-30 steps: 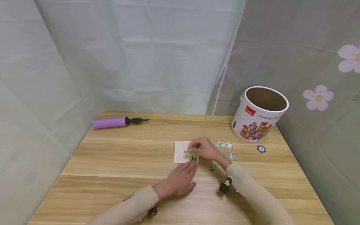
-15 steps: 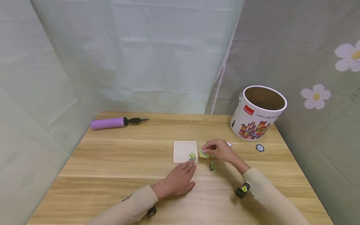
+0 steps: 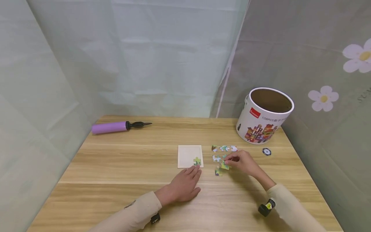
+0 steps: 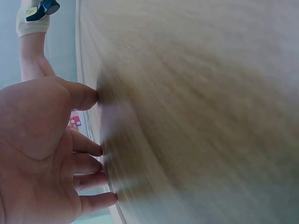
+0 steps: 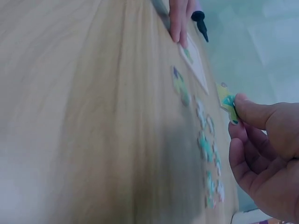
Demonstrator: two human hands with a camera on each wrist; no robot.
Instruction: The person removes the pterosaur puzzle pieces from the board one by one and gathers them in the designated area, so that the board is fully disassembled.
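A square cream puzzle tray point(image 3: 186, 154) lies mid-table with one green piece point(image 3: 197, 160) set in its near right corner. My left hand point(image 3: 185, 185) rests flat on the wood, fingertips at the tray's near edge; its fingers point(image 4: 88, 149) lie straight in the left wrist view. My right hand point(image 3: 242, 161) pinches a yellow-green puzzle piece point(image 3: 224, 166) point(image 5: 227, 100) just above the table, right of the tray. Loose pieces point(image 3: 223, 149) point(image 5: 205, 144) lie scattered around it, one point(image 3: 218, 172) nearer me.
A white cardboard tub point(image 3: 264, 115) stands open at the back right, with a small round token point(image 3: 266, 151) beside it. A purple hand pump point(image 3: 111, 127) lies at the back left. Fabric walls close in on three sides.
My right hand has drawn back from the tray to the right, carrying a yellow-green piece toward the loose pieces. The green piece stays in the tray. My left hand has not moved.
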